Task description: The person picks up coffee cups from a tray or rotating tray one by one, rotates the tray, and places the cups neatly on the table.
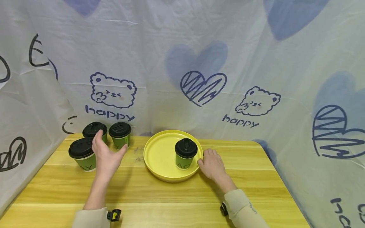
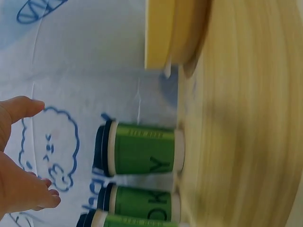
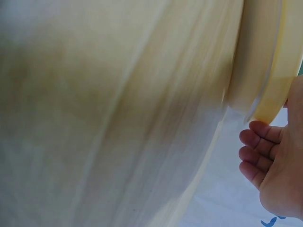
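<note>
Apparently you are at the reach for a cup, with one cup [image 1: 186, 154] already standing upright in the right half of the yellow tray [image 1: 156, 155], at the centre of the head view. Three more stand upright on the table [image 1: 171, 202] in a cluster at left of the frame: the front cup [image 1: 82, 152] lowest, the back cup [image 1: 95, 128] above it, partly behind your fingers, and the third cup [image 1: 120, 134] to the right of that. Your left hand [image 1: 107, 158] hangs over this cluster, thumb and fingers spread wide in a C, with nothing in its grasp; the left wrist view shows it apart from the cups, at a level above their lids [image 2: 104, 147]. Which cup you are aiming at, I cannot tell. Your right hand [image 1: 212, 164] is at the tray's right rim, fingers curled in at the outer wall and the thumb at the edge, so it seems to have a light hold there, probably to steady the tray; how firmly, the pictures do not show. As I judge it, the next move calls for lowering the left hand so that thumb and fingers straddle one cup below its lid, then closing gently, since paper walls would likely dent. The front and back cups look close together, so a wide thumb could nudge a neighbour. The tray's left half has bare room for another cup, and your right hand would do well to hold the rim quietly meanwhile.
</note>
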A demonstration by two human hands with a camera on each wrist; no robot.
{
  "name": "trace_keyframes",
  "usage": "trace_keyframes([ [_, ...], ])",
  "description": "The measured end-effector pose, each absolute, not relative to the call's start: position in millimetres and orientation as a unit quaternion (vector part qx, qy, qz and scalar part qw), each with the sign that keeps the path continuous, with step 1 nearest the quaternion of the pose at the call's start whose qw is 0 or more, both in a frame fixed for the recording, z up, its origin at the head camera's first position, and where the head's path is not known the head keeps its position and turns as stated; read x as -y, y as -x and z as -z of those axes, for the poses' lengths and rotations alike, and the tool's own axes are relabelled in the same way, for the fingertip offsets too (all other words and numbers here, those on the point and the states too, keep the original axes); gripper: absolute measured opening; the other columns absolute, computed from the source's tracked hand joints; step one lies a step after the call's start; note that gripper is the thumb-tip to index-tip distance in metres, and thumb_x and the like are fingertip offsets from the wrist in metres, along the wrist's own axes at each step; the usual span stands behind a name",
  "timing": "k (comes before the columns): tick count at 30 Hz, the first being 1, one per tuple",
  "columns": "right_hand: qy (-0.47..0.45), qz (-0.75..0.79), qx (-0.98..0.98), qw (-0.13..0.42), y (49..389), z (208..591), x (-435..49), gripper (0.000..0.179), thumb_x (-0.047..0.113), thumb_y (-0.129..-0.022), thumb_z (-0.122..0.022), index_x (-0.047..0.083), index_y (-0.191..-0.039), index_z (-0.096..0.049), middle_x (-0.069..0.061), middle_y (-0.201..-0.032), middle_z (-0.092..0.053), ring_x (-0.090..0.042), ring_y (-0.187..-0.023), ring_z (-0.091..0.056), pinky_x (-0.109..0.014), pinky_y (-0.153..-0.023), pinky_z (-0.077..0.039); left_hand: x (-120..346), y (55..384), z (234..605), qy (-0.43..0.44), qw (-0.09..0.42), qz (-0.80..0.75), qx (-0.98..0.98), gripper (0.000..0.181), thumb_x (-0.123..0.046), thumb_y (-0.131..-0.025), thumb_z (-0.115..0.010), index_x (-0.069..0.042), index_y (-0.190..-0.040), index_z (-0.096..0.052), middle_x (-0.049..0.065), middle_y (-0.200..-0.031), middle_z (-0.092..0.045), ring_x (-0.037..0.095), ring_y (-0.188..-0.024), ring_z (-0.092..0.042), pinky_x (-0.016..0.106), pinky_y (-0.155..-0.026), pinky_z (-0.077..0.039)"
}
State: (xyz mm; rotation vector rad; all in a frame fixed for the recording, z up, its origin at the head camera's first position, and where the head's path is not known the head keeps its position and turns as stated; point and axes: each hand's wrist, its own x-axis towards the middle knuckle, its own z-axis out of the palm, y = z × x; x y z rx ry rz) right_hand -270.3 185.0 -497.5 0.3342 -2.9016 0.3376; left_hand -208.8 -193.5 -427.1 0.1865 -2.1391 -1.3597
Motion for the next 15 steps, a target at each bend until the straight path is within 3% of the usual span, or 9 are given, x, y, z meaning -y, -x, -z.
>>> trace_keyframes([
  [4, -0.109, -0.115, 0.983, 0.095, 270.7, 498.0, -185.0, 0.031, 0.029, -0.099, -0.056, -0.001, -0.109, -0.060, -0.014, -0.106, -0.057, -0.032, -0.102, -0.051, -0.048, -0.091, -0.047, 177.4, 215.1, 432.9, -0.056, 0.272, 0.515, 0.811, 0.096, -0.006, -0.084, -0.081, 0.007, -0.158, -0.020, 0.030, -0.162, -0.019, 0.047, -0.150, -0.016, 0.059, -0.125, -0.019],
  [9, -0.108, -0.111, 0.983, 0.094, 271.4, 498.0, -184.7, 0.032, 0.030, -0.099, -0.055, 0.000, -0.109, -0.060, -0.013, -0.105, -0.057, -0.032, -0.101, -0.051, -0.047, -0.090, -0.047, 159.9, 222.3, 442.6, -0.048, 0.212, 0.531, 0.819, 0.085, -0.011, -0.091, -0.073, 0.006, -0.156, -0.022, 0.029, -0.159, -0.020, 0.047, -0.149, -0.017, 0.060, -0.123, -0.023],
  [15, -0.106, -0.110, 0.984, 0.091, 271.3, 498.8, -184.4, 0.032, 0.030, -0.099, -0.056, -0.001, -0.109, -0.060, -0.013, -0.105, -0.057, -0.032, -0.102, -0.051, -0.048, -0.090, -0.047, 145.4, 232.2, 454.4, -0.043, 0.139, 0.509, 0.849, 0.080, -0.015, -0.093, -0.070, 0.013, -0.153, -0.026, 0.035, -0.152, -0.028, 0.049, -0.144, -0.026, 0.058, -0.122, -0.027],
])
